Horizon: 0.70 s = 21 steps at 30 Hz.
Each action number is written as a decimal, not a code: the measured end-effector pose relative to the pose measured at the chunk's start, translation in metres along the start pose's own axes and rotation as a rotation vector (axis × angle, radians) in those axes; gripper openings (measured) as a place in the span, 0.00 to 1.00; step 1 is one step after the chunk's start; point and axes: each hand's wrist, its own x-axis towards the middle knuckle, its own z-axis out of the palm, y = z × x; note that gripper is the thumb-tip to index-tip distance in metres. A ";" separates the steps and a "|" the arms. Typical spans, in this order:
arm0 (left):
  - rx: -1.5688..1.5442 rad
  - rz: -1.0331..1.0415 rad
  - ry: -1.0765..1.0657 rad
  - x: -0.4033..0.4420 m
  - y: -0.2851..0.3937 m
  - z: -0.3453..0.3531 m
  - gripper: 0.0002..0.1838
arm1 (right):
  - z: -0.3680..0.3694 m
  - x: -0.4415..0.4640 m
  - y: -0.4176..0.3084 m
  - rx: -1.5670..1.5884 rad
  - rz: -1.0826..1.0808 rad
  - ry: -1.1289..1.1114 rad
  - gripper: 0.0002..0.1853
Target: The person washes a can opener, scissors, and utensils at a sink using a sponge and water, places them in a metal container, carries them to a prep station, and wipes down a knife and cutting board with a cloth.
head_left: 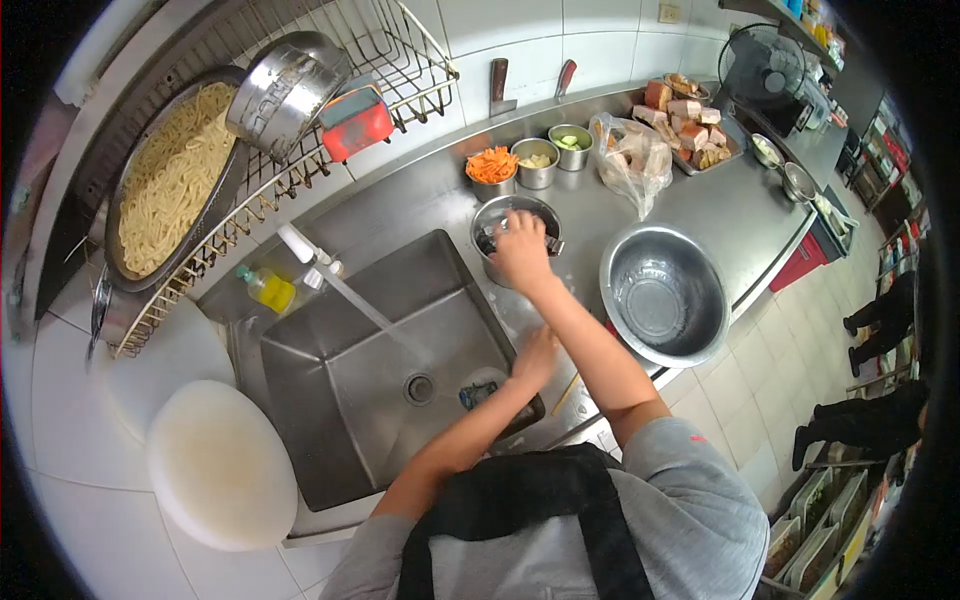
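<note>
Pot [491, 268] under right hand [520, 245], left hand [537, 360] at sink [340, 415] edge, cannot tell either grasp

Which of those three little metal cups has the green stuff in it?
The right-hand cup, beside the plastic bag: it holds green slices. The left-hand cup holds orange strips, and the middle cup holds pale pieces.

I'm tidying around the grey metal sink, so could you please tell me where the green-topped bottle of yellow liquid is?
In the head view, the bottle is at left, beyond the sink, just beside the white tap.
</note>
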 end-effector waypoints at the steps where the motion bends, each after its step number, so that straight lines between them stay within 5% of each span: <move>1: -0.034 -0.055 0.123 -0.007 0.001 -0.018 0.16 | -0.023 -0.003 -0.017 0.150 -0.066 0.027 0.17; 4: -0.058 -0.305 0.289 -0.030 -0.019 -0.091 0.16 | -0.031 -0.017 -0.071 0.629 -0.182 0.033 0.14; 6: -0.115 -0.294 0.393 -0.037 -0.072 -0.117 0.17 | -0.016 -0.027 -0.104 0.591 -0.198 -0.004 0.11; 8: -0.702 -0.814 0.210 -0.053 -0.084 -0.152 0.20 | 0.012 -0.034 -0.128 0.525 -0.194 -0.089 0.11; 11: -0.931 -0.858 0.378 -0.063 -0.104 -0.178 0.23 | 0.028 -0.044 -0.155 0.668 -0.199 -0.114 0.17; 14: -1.288 -0.690 0.813 -0.060 -0.104 -0.196 0.26 | 0.071 -0.036 -0.189 0.902 0.112 0.003 0.23; 15: -1.115 -0.688 0.869 -0.059 -0.121 -0.197 0.30 | 0.085 -0.031 -0.199 0.891 0.109 0.003 0.27; 18: -0.778 -0.732 0.852 -0.069 -0.134 -0.222 0.33 | 0.090 0.010 -0.217 1.156 0.202 -0.501 0.24; 21: -0.616 -0.654 0.945 -0.069 -0.136 -0.241 0.32 | 0.109 0.042 -0.231 1.351 0.081 -0.528 0.12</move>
